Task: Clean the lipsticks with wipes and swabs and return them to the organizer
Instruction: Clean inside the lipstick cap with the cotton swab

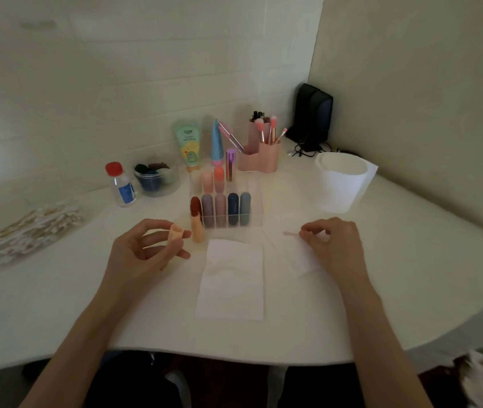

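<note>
My left hand (146,248) pinches a small peach lipstick cap (176,234), open end up, just left of the clear organizer (253,201). A peach lipstick body (197,229) stands upright on the table beside it, in front of the organizer. Several capped lipsticks stand in the organizer, among them a dark red one (196,208) and a navy one (233,208). My right hand (333,241) pinches a cotton swab (291,233) whose tip points left. A white wipe (232,279) lies flat between my hands.
A pile of cotton swabs (32,231) lies at far left. A red-capped bottle (120,184), a clear bowl (157,178), tubes (188,145), a pink brush holder (260,154) and a white tissue roll (341,181) stand behind. A second wipe (302,262) lies under my right hand.
</note>
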`<state>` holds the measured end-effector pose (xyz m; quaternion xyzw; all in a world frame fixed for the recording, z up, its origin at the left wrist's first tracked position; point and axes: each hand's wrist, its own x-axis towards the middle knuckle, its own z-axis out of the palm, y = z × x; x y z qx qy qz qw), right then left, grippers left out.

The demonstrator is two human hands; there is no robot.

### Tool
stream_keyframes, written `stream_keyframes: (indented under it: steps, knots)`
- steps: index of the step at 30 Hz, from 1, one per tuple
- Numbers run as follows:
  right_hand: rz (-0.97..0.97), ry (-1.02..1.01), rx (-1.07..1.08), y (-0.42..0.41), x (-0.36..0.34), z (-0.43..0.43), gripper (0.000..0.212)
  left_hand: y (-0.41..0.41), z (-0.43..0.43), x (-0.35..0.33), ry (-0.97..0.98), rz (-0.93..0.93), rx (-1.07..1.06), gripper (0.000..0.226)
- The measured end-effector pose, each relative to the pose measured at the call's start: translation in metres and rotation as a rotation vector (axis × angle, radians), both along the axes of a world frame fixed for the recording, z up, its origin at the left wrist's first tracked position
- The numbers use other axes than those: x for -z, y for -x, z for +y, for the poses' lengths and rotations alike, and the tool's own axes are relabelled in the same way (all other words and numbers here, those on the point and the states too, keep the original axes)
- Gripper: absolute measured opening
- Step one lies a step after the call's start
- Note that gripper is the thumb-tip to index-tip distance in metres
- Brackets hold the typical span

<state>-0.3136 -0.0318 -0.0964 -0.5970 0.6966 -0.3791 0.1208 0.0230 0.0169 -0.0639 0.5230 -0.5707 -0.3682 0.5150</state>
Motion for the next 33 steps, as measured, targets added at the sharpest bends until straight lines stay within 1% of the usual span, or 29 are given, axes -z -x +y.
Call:
stream_keyframes:
  steps: [4, 7, 8, 10, 12, 16, 19, 25, 27, 29, 31, 33]
  knots:
    - [0.042, 0.106, -0.021, -0.016, -0.010, 0.006, 0.015, -0.001, -0.002, 0.001, 0.000, 0.027, -0.013, 0.021]
    - [0.020, 0.181, -0.174, -0.049, -0.025, 0.013, 0.015, -0.004, -0.003, 0.003, 0.023, -0.008, -0.026, 0.022]
    - [0.000, 0.169, -0.241, -0.062, -0.028, 0.016, 0.016, -0.005, -0.003, 0.003, 0.032, -0.018, -0.021, 0.022]
    - [-0.015, 0.078, -0.343, -0.089, -0.034, 0.018, 0.021, -0.006, -0.004, 0.004, 0.050, -0.002, -0.008, 0.021]
    - [-0.015, -0.039, -0.385, -0.113, -0.039, 0.016, 0.029, -0.006, -0.005, 0.004, 0.064, 0.040, 0.004, 0.019]
    - [-0.053, -0.142, -0.358, -0.149, -0.046, 0.012, 0.035, -0.007, -0.005, 0.005, 0.070, 0.061, 0.037, 0.022]
    - [0.026, -0.162, -0.288, -0.164, -0.042, 0.006, 0.036, -0.008, -0.008, 0.007, 0.049, 0.071, 0.031, 0.024]
    - [0.080, -0.231, -0.228, -0.181, -0.034, -0.005, 0.036, -0.013, -0.011, 0.013, 0.072, 0.004, 0.064, 0.009]
    - [0.097, -0.211, -0.226, -0.182, -0.032, -0.006, 0.032, -0.013, -0.012, 0.013, 0.077, 0.015, 0.070, 0.006]
    - [0.095, -0.155, -0.232, -0.183, -0.032, -0.004, 0.028, -0.012, -0.014, 0.015, 0.069, 0.055, 0.069, 0.011]
    - [0.041, -0.050, -0.278, -0.184, -0.033, 0.000, 0.026, -0.013, -0.015, 0.016, 0.063, 0.060, 0.048, 0.016]
    - [-0.048, 0.015, -0.348, -0.185, -0.035, 0.004, 0.026, -0.014, -0.014, 0.016, 0.072, 0.032, 0.021, 0.007]
